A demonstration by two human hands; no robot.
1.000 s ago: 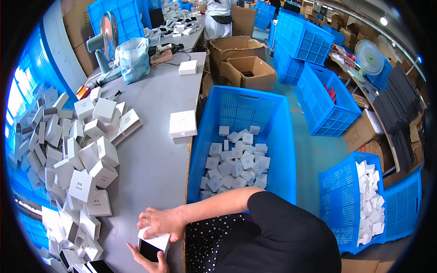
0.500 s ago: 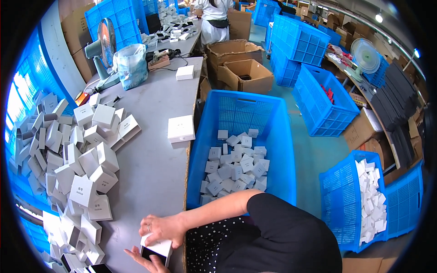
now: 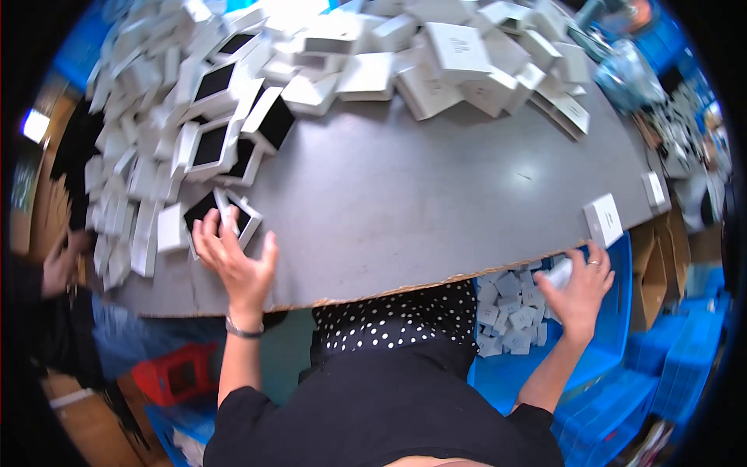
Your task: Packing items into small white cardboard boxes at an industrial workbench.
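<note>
Hands, 2. Left hand [image 3: 233, 261], left of centre: fingers spread and curved, thumb apart, over open boxes at the table's near edge; contact cannot be told. Right hand [image 3: 580, 292], right of frame: fingers parted above a blue crate [image 3: 506, 378]; 1 blurred white box [image 3: 558, 275] lies between thumb and fingers, whether gripped or let go cannot be told.

Open boxes [image 3: 210, 146] with black insides, left: at least 5. Pile of white boxes [image 3: 366, 75], upper left to upper right: 1, overlapping, beyond count. Separate closed boxes [image 3: 604, 220], right edge of table: 2. Small boxes [image 3: 510, 311] inside crate: many, uncounted.

Surface: 1 grey table [image 3: 389, 187], front edge worn brown.

Room: 1 clear bag [image 3: 627, 74], upper right; 1 red plastic item [image 3: 177, 375], lower left; 1 other person's hand [image 3: 61, 265], far left; green floor [image 3: 282, 354].
</note>
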